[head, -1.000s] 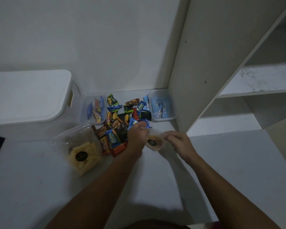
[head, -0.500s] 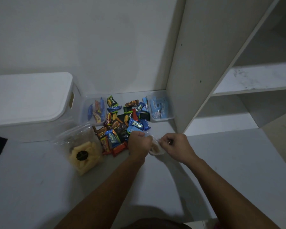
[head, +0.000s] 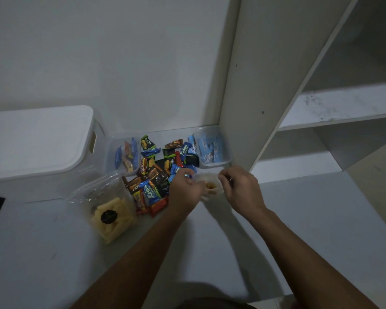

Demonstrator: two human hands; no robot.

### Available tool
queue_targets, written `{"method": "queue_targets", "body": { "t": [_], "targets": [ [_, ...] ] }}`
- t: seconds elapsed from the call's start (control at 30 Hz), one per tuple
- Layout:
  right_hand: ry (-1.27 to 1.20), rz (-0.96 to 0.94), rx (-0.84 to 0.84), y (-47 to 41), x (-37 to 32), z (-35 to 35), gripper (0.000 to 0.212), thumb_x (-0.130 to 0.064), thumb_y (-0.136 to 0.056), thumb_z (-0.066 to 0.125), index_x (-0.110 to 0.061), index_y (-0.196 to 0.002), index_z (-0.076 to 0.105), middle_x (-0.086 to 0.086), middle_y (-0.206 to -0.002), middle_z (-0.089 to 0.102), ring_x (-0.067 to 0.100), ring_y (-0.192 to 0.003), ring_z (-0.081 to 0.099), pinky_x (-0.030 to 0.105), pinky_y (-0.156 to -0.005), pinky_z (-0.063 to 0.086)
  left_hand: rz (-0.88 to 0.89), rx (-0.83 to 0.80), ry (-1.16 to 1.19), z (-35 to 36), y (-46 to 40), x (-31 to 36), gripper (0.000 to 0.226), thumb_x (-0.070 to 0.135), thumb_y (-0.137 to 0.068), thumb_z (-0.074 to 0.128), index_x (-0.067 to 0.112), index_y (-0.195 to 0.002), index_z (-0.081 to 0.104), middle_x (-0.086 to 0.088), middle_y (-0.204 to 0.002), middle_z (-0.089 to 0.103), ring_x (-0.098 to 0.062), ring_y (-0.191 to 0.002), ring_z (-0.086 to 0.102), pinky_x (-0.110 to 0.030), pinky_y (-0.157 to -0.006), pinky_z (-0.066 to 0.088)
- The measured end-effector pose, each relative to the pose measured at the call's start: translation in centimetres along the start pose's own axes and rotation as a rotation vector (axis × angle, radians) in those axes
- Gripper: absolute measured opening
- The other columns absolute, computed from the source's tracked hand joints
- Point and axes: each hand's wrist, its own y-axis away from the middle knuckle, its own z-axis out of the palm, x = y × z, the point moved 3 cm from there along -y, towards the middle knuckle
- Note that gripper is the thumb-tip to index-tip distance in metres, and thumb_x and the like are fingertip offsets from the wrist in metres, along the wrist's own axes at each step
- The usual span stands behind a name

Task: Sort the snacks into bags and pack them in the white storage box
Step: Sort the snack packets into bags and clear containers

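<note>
The small clear bag [head: 210, 186] is held between the two hands just in front of the loose snack pile [head: 158, 175], on the pale surface [head: 299, 219], with yellowish contents visible inside it. The left hand [head: 184, 189] grasps the bag's left edge with curled fingers, and the right hand [head: 239, 186] pinches its right edge (the exact finger placement is blurred). The bag's long axis is judged to run left to right, spanning the gap between the hands, so each hand lies at one end of it. The white storage box [head: 38, 139], lid on, stands at the far left, well apart from the bag; the left hand is the nearer one to it, and the pile lies between. A larger clear bag of yellow sticks [head: 109, 216] lies near left, beside the pile. Two clear tubs flank the pile at the far side: a left tub [head: 123, 155] and a right tub [head: 212, 150] holding pale blue packets. Compared with the frame one second earlier, the dark round label on the small bag is no longer presented to the camera, and the bag appears more gathered between the hands, which is consistent with it being closed or turned.
</note>
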Motion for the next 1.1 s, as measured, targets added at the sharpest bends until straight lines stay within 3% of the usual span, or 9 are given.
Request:
{"method": "queue_targets", "body": {
  "t": [0.13,0.2,0.33,0.53,0.63,0.7,0.8,0.93,1.1],
  "targets": [
    [-0.028,0.013,-0.086,-0.5,0.2,-0.4,0.006,-0.01,-0.085,0.062,-0.012,-0.08,0.064,0.004,-0.08,0.063,0.024,-0.072,0.058,0.032,-0.062,0.044,0.284,0.009,-0.089,-1.3,-0.7,0.1,0.027,-0.008,-0.082,0.06,0.001,-0.108,0.062,-0.017,-0.095,0.059,-0.026,-0.064,0.056,-0.023,-0.052,0.051],
    [-0.059,0.024,-0.132,-1.0,0.3,-0.8,0.008,-0.009,-0.086,0.061,-0.012,-0.079,0.064,0.002,-0.08,0.064,0.023,-0.073,0.057,0.032,-0.064,0.044,0.373,0.007,-0.146,-1.5,-1.1,0.3,0.027,-0.009,-0.078,0.066,0.004,-0.101,0.066,-0.013,-0.098,0.061,-0.028,-0.066,0.057,-0.02,-0.057,0.051],
    [-0.142,0.026,-0.202,-1.9,0.2,-1.9,0.013,-0.011,-0.089,0.06,-0.016,-0.077,0.062,-0.001,-0.077,0.063,0.019,-0.073,0.055,0.031,-0.067,0.044,0.415,0.039,-0.115,-1.9,-1.7,0.7,0.012,-0.003,-0.074,0.074,0.007,-0.08,0.07,0.005,-0.08,0.06,-0.001,-0.068,0.056,-0.009,-0.063,0.045],
    [-0.278,0.102,-0.276,-2.6,0.1,-3.4,0.012,-0.029,-0.085,0.069,-0.017,-0.081,0.068,-0.005,-0.077,0.065,0.011,-0.071,0.058,0.026,-0.064,0.045,0.505,-0.004,-0.101,-2.3,-2.3,1.5,0.001,0.007,-0.076,0.072,0.007,-0.076,0.073,0.0,-0.069,0.067,-0.011,-0.064,0.063,-0.024,-0.062,0.052],
    [-0.26,0.09,-0.288,-2.5,0.0,-3.4,0.01,-0.022,-0.078,0.077,-0.018,-0.083,0.07,-0.005,-0.08,0.067,0.01,-0.074,0.059,0.029,-0.07,0.05,0.473,-0.041,-0.106,-2.2,-2.4,1.8,0.008,-0.002,-0.074,0.074,0.006,-0.074,0.073,0.007,-0.067,0.065,-0.004,-0.063,0.062,-0.012,-0.062,0.048],
    [-0.257,0.094,-0.263,-2.5,-0.1,-3.3,0.005,-0.016,-0.081,0.074,-0.016,-0.079,0.07,-0.003,-0.078,0.068,0.013,-0.074,0.06,0.036,-0.072,0.052,0.457,-0.063,-0.119,-2.1,-2.5,1.9,0.009,-0.001,-0.075,0.073,0.008,-0.074,0.072,0.008,-0.067,0.065,-0.004,-0.064,0.061,-0.012,-0.062,0.048],
    [-0.209,0.125,-0.231,-2.5,-0.2,-3.2,0.006,-0.015,-0.082,0.072,-0.017,-0.076,0.071,-0.003,-0.077,0.068,0.015,-0.074,0.061,0.033,-0.072,0.052,0.449,-0.078,-0.107,-2.1,-2.3,2.2,0.008,0.0,-0.076,0.073,0.008,-0.076,0.072,0.006,-0.071,0.065,-0.003,-0.068,0.06,-0.01,-0.064,0.047],
    [-0.108,0.138,-0.244,-2.6,-0.8,-3.3,0.01,-0.012,-0.084,0.067,-0.017,-0.075,0.068,-0.008,-0.074,0.064,0.013,-0.073,0.058,0.025,-0.068,0.042,0.431,-0.131,-0.102,-1.7,-2.1,2.8,0.011,0.002,-0.075,0.076,0.007,-0.085,0.072,0.003,-0.082,0.065,-0.009,-0.076,0.06,-0.021,-0.07,0.052],
    [-0.149,0.105,-0.257,-2.4,-1.4,-3.2,0.01,-0.016,-0.087,0.065,-0.019,-0.078,0.061,-0.008,-0.077,0.059,0.013,-0.075,0.054,0.027,-0.066,0.041,0.448,-0.068,-0.14,-1.5,-1.9,3.3,0.006,0.002,-0.077,0.071,0.007,-0.075,0.068,0.0,-0.075,0.062,-0.013,-0.072,0.059,-0.028,-0.069,0.052]
  ]
}}
